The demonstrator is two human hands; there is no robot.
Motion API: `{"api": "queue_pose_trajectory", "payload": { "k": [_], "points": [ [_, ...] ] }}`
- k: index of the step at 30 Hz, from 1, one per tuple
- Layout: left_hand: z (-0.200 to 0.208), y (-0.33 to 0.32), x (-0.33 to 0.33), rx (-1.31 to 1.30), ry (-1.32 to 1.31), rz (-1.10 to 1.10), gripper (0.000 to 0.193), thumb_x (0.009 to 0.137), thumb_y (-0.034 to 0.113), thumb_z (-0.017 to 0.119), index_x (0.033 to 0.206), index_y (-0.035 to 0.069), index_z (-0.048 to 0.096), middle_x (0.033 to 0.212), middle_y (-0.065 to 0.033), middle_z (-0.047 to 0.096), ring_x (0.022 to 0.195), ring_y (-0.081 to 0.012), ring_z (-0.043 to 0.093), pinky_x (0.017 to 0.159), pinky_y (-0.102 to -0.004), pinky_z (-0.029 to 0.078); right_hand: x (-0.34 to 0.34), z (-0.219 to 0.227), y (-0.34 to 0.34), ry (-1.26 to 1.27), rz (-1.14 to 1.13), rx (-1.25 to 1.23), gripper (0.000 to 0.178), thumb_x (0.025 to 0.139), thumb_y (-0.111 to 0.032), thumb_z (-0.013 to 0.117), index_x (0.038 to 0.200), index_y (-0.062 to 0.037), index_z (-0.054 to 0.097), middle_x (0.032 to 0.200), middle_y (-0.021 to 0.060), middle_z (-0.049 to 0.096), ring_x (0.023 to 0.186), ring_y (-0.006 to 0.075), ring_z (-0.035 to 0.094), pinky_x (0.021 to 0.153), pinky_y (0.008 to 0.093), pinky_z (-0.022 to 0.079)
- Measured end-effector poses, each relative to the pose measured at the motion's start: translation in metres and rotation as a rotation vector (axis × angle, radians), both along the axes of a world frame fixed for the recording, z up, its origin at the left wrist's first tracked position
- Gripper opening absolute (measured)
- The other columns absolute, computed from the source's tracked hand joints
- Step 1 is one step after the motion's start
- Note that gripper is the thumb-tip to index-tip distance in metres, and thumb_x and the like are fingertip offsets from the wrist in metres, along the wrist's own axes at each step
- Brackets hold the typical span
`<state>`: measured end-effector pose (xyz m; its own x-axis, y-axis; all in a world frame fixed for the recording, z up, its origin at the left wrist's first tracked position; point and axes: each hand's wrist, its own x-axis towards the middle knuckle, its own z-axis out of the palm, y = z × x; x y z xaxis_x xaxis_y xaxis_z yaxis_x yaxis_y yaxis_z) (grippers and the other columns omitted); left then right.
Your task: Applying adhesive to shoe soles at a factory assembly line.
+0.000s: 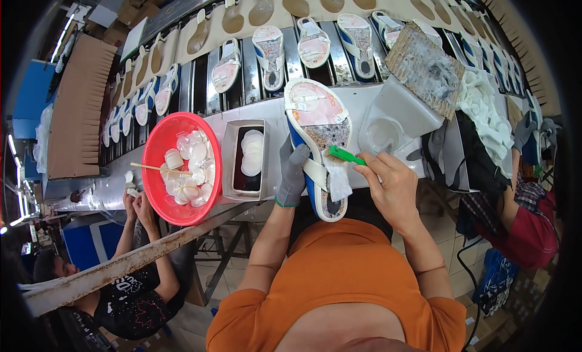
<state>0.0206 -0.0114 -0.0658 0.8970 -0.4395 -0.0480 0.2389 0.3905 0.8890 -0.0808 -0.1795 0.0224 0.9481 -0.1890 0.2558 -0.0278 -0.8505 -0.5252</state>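
My left hand (293,170), in a grey glove, grips the left edge of a blue-and-white sandal (315,118) held sole-up over the metal bench edge. Its sole shows a pink forepart and a speckled middle patch. My right hand (393,183), bare, pinches a green-handled brush (347,155) whose pale bristle end rests on the sandal's heel half. A white strap crosses the sandal under the brush.
A red bowl (159,188) of white round pads with a wooden stick (156,167) sits left, beside a small open box (230,164) of pads. Sandals (270,55) ride a conveyor behind. A clear cup (381,135) stands right. Other people work at left (137,209) and right (527,218).
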Motion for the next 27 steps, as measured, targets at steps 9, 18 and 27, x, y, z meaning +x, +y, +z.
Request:
{"api": "queue_pose_trajectory", "payload": {
  "k": [9, 18, 27],
  "points": [
    [0.003, -0.006, -0.001, 0.009, 0.000, 0.121, 0.064, 0.079, 0.037, 0.057, 0.126, -0.006, 0.048, 0.112, -0.0158, 0.062, 0.095, -0.0202, 0.064, 0.081, -0.0316, 0.052, 0.013, 0.001, -0.003, -0.038, -0.016, 0.004, 0.019, 0.084, -0.023, 0.068, 0.095, -0.0067, 0.069, 0.068, 0.0066, 0.053, 0.059, 0.0243, 0.056, 0.051, 0.0366, 0.041],
    [-0.011, -0.019, -0.007, -0.133, 0.183, 0.066, 0.065, 0.082, 0.037, 0.055, 0.129, -0.007, 0.045, 0.116, -0.0174, 0.060, 0.098, -0.0241, 0.064, 0.084, -0.0343, 0.053, 0.046, 0.004, -0.019, -0.207, -0.213, -0.023, 0.019, 0.082, -0.022, 0.070, 0.094, -0.0070, 0.069, 0.072, 0.0072, 0.056, 0.064, 0.0253, 0.059, 0.054, 0.0369, 0.043],
    [-0.029, -0.014, 0.006, -0.350, 0.371, -0.025, 0.051, 0.094, 0.041, 0.041, 0.128, 0.003, 0.048, 0.116, -0.0109, 0.060, 0.103, -0.0192, 0.062, 0.088, -0.0346, 0.052, 0.024, -0.022, -0.021, -0.300, 0.248, 0.057, 0.032, 0.074, -0.006, 0.074, 0.105, -0.0120, 0.063, 0.090, 0.0056, 0.057, 0.062, 0.0218, 0.060, 0.049, 0.0338, 0.047]
  ]
}}
